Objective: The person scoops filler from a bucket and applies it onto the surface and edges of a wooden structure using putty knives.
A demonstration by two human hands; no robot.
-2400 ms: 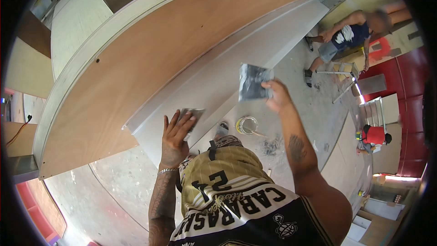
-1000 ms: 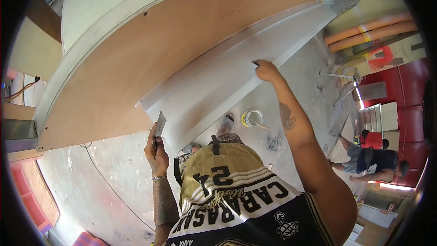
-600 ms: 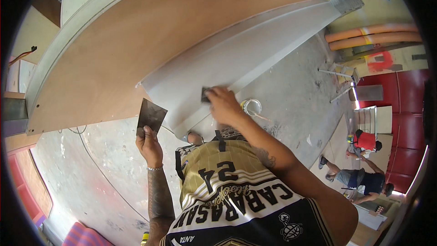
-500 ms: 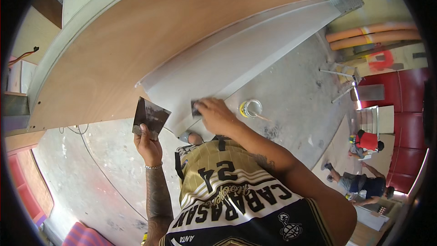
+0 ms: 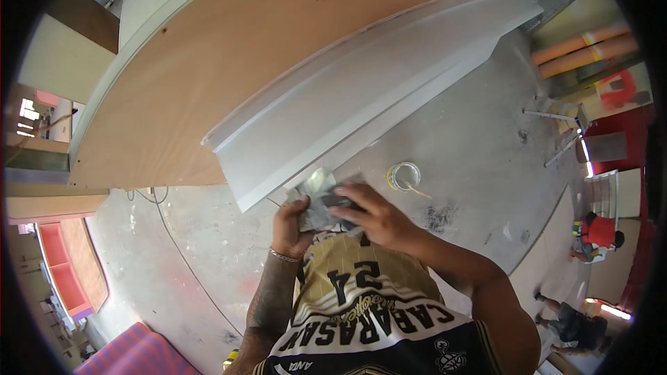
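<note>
My left hand (image 5: 290, 228) is closed on a thin, square, dark putty plate (image 5: 310, 217), held close in front of my chest. A pale, wet-looking smear shows on its blurred face. My right hand (image 5: 375, 217) grips a small dark flat spreader (image 5: 335, 203), which overlaps the plate; whether the two touch is hard to tell in the blur. Just beyond both hands lies the near end of a long grey-white coated panel (image 5: 326, 111), set along a curved brown plywood face (image 5: 187, 90).
On the floor to the right of my hands stands an open can (image 5: 404, 176) with a stick leaning out. A cable (image 5: 186, 258) runs along the floor at left. Orange rolls (image 5: 583, 52) and a metal stand (image 5: 563, 128) are far right. Two people (image 5: 596, 236) are at right.
My right hand with the spreader has come away from the panel's near end to the plate. My left hand has brought the plate right and inward. The whole view has shifted slightly.
</note>
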